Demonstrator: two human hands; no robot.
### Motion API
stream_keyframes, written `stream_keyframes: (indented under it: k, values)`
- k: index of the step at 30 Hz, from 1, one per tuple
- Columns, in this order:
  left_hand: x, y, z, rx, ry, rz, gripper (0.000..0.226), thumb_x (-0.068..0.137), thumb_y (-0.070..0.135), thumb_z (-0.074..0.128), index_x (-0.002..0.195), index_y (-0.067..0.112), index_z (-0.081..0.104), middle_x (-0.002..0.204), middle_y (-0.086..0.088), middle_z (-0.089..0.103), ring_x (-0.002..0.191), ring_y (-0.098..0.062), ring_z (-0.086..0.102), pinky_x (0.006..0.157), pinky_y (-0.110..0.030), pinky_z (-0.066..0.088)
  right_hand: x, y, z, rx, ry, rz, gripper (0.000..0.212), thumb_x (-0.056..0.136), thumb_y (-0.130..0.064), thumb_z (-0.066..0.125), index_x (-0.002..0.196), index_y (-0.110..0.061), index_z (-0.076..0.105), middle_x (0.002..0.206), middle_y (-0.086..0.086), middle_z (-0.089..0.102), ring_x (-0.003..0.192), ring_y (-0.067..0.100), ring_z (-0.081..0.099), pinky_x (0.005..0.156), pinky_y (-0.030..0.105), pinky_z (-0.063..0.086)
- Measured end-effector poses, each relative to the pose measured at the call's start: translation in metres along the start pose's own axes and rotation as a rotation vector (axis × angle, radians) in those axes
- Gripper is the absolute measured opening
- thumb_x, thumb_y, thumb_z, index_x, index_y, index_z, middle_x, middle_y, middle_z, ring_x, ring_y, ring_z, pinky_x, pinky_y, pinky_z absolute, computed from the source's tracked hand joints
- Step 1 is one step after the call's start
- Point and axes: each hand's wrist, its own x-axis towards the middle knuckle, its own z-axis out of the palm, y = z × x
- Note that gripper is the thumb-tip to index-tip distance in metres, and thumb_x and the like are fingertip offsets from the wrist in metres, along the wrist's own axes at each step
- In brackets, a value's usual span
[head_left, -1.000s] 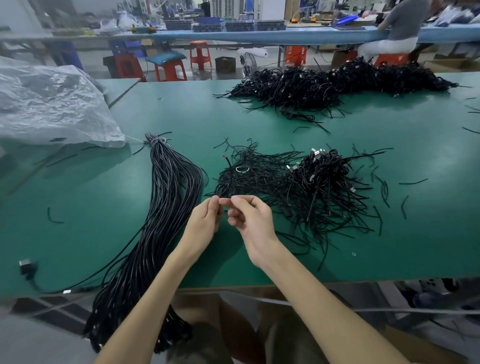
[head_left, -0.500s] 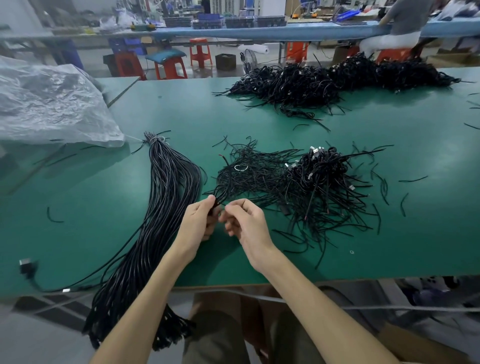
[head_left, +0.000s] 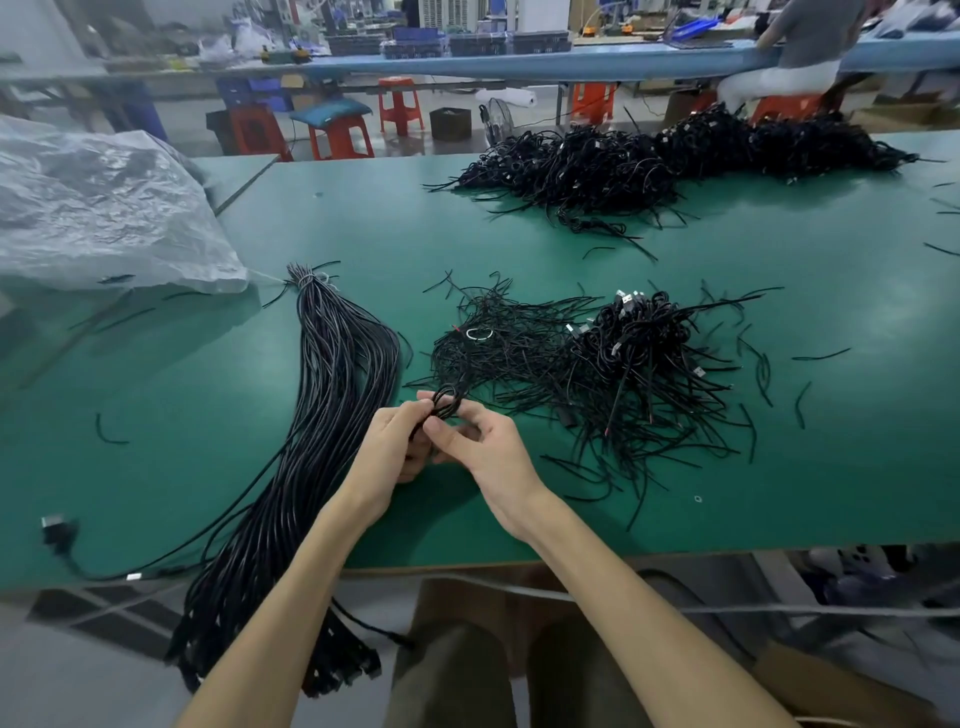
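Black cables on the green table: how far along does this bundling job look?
Done, apparently: a near heap of coiled cables and a larger far heap. In hand: left hand and right hand pinch a small black loop. Left: the thick tied bundle of straight cables, hanging over the table edge, looks mostly untouched.

Even overhead light, soft shadows, edges warped.

Head camera, looking down-forward, close over table (head_left: 311, 218).
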Motion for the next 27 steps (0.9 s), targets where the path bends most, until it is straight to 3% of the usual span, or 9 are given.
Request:
stream_keyframes:
  k: [2,5,10,13,18,22,27]
  values:
    - [0.0010,-0.0006,0.0017,0.001,-0.001,-0.011,0.042,0.092,0.042,0.050,0.086,0.001,0.057,0.051,0.009,0.028,0.041,-0.009,0.020,0.038,-0.017,0.017,-0.0002,0.0006,-0.0007,0.019,-0.009,-0.014,0.023,0.092,-0.015,0.073,0.115,-0.014,0.071,0.092,0.002,0.074,0.081,0.010,0.067,0.074,0.023,0.054]
    - [0.0015,-0.0030,0.0040,0.037,0.041,0.003,0.055,0.104,0.035,0.045,0.082,-0.015,0.058,0.046,0.009,0.030,0.037,-0.009,0.027,0.038,-0.017,0.019,-0.0009,0.0018,-0.0007,0.024,0.007,-0.042,0.021,0.091,-0.011,0.074,0.111,-0.008,0.067,0.091,-0.003,0.075,0.080,0.008,0.069,0.069,0.022,0.055]
    - [0.0028,-0.0041,0.0046,0.060,0.124,0.022,0.051,0.104,0.026,0.047,0.057,0.008,0.054,0.042,0.003,0.034,0.038,-0.015,0.026,0.038,-0.018,0.018,-0.0026,0.0023,0.0025,-0.035,0.075,-0.070,0.024,0.089,-0.014,0.078,0.107,-0.006,0.065,0.090,0.000,0.073,0.080,0.013,0.069,0.068,0.028,0.056]
    - [0.0044,-0.0038,0.0049,0.060,0.127,0.034,0.061,0.103,0.019,0.047,0.042,0.025,0.043,0.042,0.004,0.032,0.035,-0.011,0.023,0.037,-0.017,0.019,-0.0031,0.0035,0.0030,-0.081,0.106,-0.070,0.027,0.088,-0.016,0.079,0.106,-0.004,0.063,0.092,0.007,0.073,0.078,0.013,0.068,0.065,0.025,0.055]
    - [0.0044,-0.0024,0.0036,0.043,0.116,0.034,0.062,0.102,0.016,0.047,0.042,0.027,0.037,0.043,0.006,0.029,0.035,-0.009,0.020,0.038,-0.017,0.018,-0.0040,0.0046,0.0043,-0.232,0.104,-0.067,0.032,0.092,-0.027,0.076,0.106,-0.006,0.057,0.090,0.017,0.070,0.064,0.016,0.060,0.055,0.031,0.050]
    - [0.0037,-0.0022,0.0007,0.003,0.115,0.019,0.053,0.102,0.016,0.047,0.051,0.024,0.035,0.047,0.005,0.027,0.038,-0.010,0.018,0.039,-0.018,0.017,-0.0051,0.0043,0.0071,-0.468,0.103,-0.108,0.029,0.096,-0.040,0.068,0.097,-0.016,0.051,0.077,0.000,0.065,0.052,0.005,0.055,0.052,0.020,0.043]
    - [0.0032,-0.0002,0.0000,-0.013,0.095,0.000,0.057,0.103,0.016,0.045,0.048,0.026,0.039,0.045,0.007,0.030,0.037,-0.008,0.020,0.037,-0.017,0.017,-0.0057,0.0038,0.0076,-0.633,0.074,-0.205,0.018,0.102,-0.039,0.059,0.092,-0.024,0.056,0.070,-0.015,0.057,0.058,-0.005,0.054,0.056,0.014,0.038]
